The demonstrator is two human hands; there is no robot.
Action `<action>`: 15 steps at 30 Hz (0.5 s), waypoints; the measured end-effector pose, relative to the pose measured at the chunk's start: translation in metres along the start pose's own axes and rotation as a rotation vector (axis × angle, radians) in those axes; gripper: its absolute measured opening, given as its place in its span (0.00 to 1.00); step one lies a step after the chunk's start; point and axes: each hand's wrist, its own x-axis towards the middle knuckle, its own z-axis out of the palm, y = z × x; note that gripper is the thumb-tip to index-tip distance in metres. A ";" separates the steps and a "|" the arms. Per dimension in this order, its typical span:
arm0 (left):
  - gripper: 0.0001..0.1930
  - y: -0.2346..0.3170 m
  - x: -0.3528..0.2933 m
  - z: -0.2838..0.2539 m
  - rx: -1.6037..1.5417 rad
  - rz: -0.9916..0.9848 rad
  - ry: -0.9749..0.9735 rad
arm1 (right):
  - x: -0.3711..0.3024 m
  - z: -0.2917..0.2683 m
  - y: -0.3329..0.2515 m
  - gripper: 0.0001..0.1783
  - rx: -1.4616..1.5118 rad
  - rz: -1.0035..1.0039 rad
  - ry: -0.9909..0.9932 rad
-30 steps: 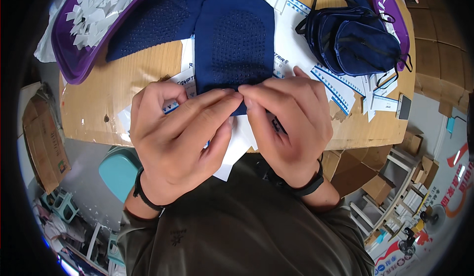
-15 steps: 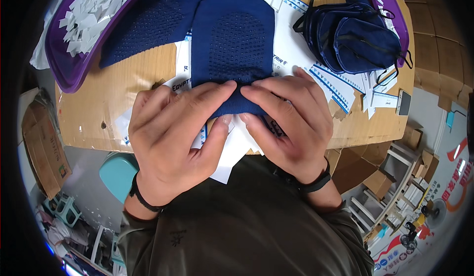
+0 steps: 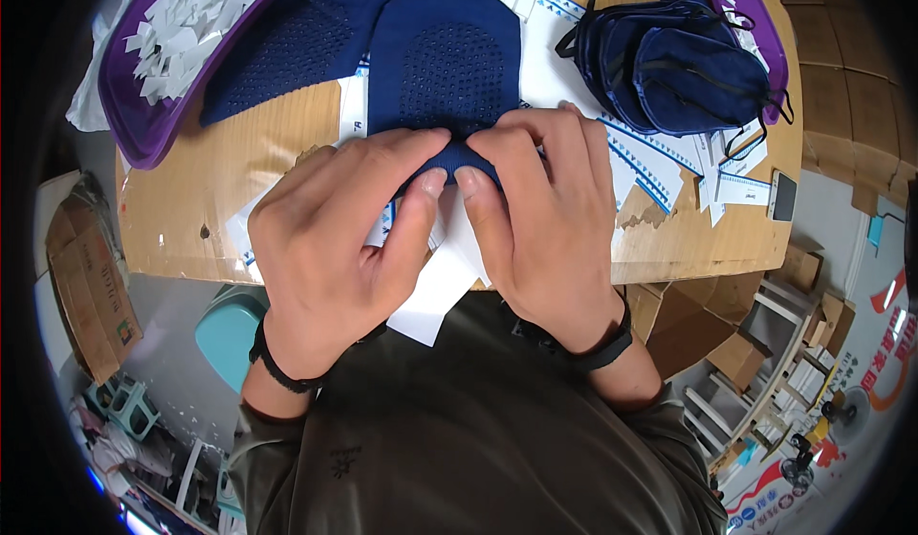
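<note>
A navy blue sock (image 3: 449, 62) with a dotted grip patch lies flat before me, toe end away. Its ribbed near end is curled up in a roll between my two hands. My left hand (image 3: 335, 219) pinches the roll's left part, thumb below and fingers on top. On the right part, my right hand (image 3: 550, 210) grips in the same way. The thumbs nearly meet in the middle. White paper strips (image 3: 435, 282) stick out under the sock, past the table edge. Another navy dotted sock (image 3: 277, 66) lies just to the left, partly under the first.
A purple tray (image 3: 143, 143) of small white paper pieces (image 3: 191, 28) stands far left. Stacked navy drawstring pouches (image 3: 698, 76) lie at the right, before a second purple tray (image 3: 779, 57). Blue-edged printed papers (image 3: 645, 157) spread beneath, and a phone-like device (image 3: 782, 196) rests at the right edge.
The sock's near end has been rolled further toward the toe, and both hands have moved slightly away from me with it. The thumbs are now closer together, pressed on the roll.
</note>
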 end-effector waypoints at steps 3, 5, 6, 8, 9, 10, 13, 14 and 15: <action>0.09 0.002 0.002 -0.001 0.030 -0.033 -0.003 | 0.002 0.000 0.000 0.09 -0.016 -0.010 0.014; 0.08 0.004 0.004 -0.003 0.026 -0.094 -0.040 | 0.002 -0.002 0.000 0.08 -0.047 -0.003 0.011; 0.08 0.004 0.004 -0.002 0.026 -0.094 -0.040 | 0.003 -0.004 0.000 0.08 -0.047 -0.003 0.011; 0.07 0.002 0.004 0.001 -0.032 -0.110 0.007 | 0.003 -0.006 0.001 0.06 -0.038 0.011 -0.022; 0.07 0.003 0.003 0.002 -0.032 -0.110 0.006 | 0.003 -0.005 0.003 0.06 -0.037 0.012 -0.022; 0.06 0.006 0.003 0.000 -0.031 -0.139 -0.005 | 0.004 -0.005 0.005 0.05 -0.052 -0.001 -0.013; 0.06 0.012 0.002 0.002 -0.002 -0.171 -0.002 | 0.007 -0.005 0.005 0.04 -0.063 -0.029 0.005; 0.06 0.012 0.001 0.003 0.027 -0.174 0.014 | 0.008 -0.004 0.005 0.03 -0.058 -0.046 0.012; 0.06 0.012 0.001 0.004 0.025 -0.173 0.013 | 0.007 -0.002 0.007 0.03 -0.060 -0.045 0.012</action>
